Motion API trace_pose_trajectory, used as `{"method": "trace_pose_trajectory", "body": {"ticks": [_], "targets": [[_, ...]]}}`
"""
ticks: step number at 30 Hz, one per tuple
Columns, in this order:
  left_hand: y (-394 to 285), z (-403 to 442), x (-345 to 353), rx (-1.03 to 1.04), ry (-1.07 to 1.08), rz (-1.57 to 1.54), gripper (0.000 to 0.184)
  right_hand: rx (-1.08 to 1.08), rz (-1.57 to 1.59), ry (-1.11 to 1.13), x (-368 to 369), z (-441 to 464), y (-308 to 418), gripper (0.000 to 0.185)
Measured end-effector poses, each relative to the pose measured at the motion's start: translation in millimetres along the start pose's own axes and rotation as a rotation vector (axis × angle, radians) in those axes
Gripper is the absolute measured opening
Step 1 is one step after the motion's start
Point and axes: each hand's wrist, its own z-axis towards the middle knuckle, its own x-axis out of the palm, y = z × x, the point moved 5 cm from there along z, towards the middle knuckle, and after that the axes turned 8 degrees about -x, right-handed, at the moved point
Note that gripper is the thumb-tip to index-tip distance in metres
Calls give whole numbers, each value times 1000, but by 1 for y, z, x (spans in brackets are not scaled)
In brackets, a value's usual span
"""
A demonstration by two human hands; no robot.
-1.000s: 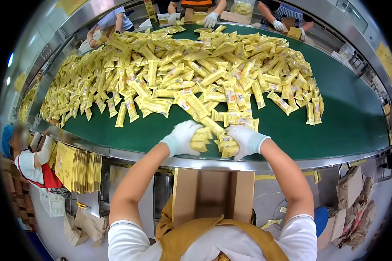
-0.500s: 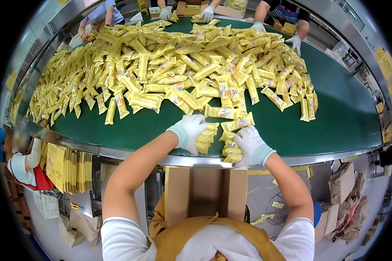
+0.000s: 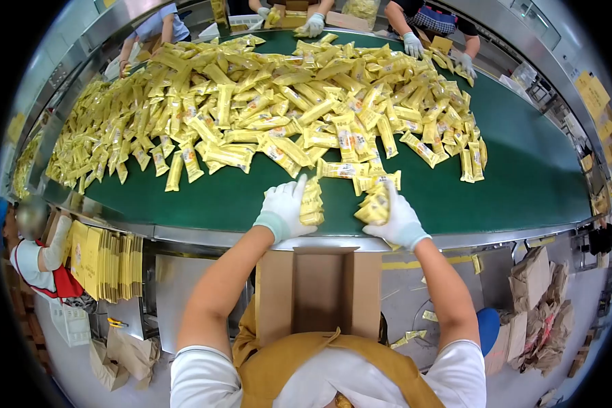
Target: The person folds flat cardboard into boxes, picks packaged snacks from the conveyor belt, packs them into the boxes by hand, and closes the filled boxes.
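My left hand (image 3: 285, 209), in a white glove, is closed around a small stack of yellow wrapped snack packets (image 3: 312, 202) at the near edge of the green belt. To its right, my gloved right hand (image 3: 402, 219) grips a second bunch of packets (image 3: 372, 207), its fingers partly hidden behind them. Just beyond both hands, a loose packet (image 3: 343, 170) lies sideways at the front of the large heap of packets (image 3: 251, 102). Below the belt edge, an open cardboard box (image 3: 275, 299) stands in front of my body.
The green belt (image 3: 530, 170) has a metal rim (image 3: 204, 236). Co-workers' gloved hands (image 3: 413, 45) handle packets across it. Flattened yellow cartons (image 3: 109, 262) stand at left beside another person. Brown paper bags (image 3: 534, 279) lie at right, with stray wrappers (image 3: 409, 338) on the floor.
My hands have moved apart, each carrying its bunch; the right bunch has shifted away from the belt's near rim. A co-worker's hands at the far right have moved, with packets now beside them.
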Motion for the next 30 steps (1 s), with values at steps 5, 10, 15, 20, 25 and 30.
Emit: {"method": "trace_pose_trajectory", "body": {"ticks": [5, 10, 15, 20, 25, 30], "targets": [[83, -28, -2, 0, -369, -718, 126, -329, 1020, 44, -53, -57, 80, 111], [62, -97, -37, 222, -209, -1436, 107, -642, -334, 335, -16, -112, 169, 105], [-21, -124, -4, -28, 249, -1725, 57, -678, -686, 609, 97, -109, 189, 85], [-62, -140, -41, 525, -140, -519, 122, -681, -36, 682, 214, -115, 132, 91], [-72, -141, 11, 518, -341, -113, 81, -572, -138, 880, 246, -126, 121, 91], [-80, -140, 52, 336, -352, 171, 63, -566, -330, 1080, 222, -133, 136, 91]]}}
